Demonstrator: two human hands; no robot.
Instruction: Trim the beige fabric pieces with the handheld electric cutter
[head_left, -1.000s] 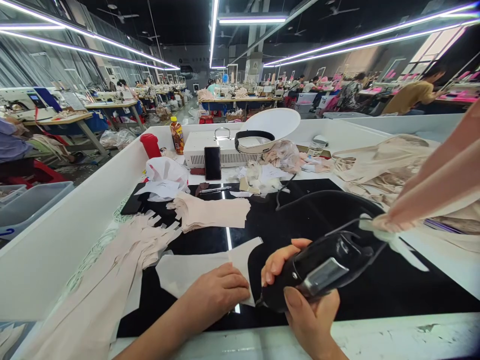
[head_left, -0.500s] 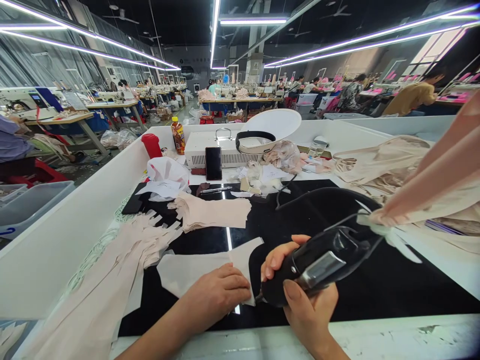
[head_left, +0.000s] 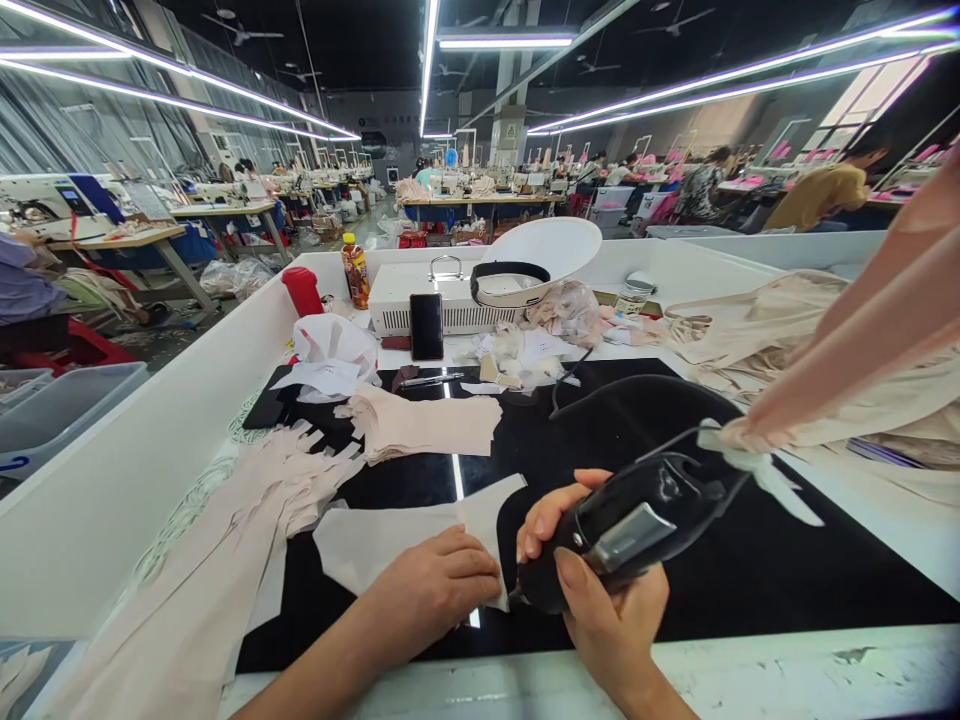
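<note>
My left hand lies flat on a cream cut fabric piece, fingers together and pressing its right part against the black board. My right hand is wrapped round a black corded hand tool with a shiny metal plate on its side. The tool's narrow tip points left and sits at the fabric's lower right corner, close to my left fingertips. Whether the tip touches the cloth, I cannot tell. Pale pink cloth is tied at the tool's back end with a white strip.
A stack of beige cut pieces lies beyond the fabric. Long beige strips cover the left side. Farther back stand a phone, a white box and a bottle. Low white walls edge the table.
My right hand has shifted the tool slightly left, and the tied pink cloth has moved left with it. My left hand and the fabric piece have stayed put.
</note>
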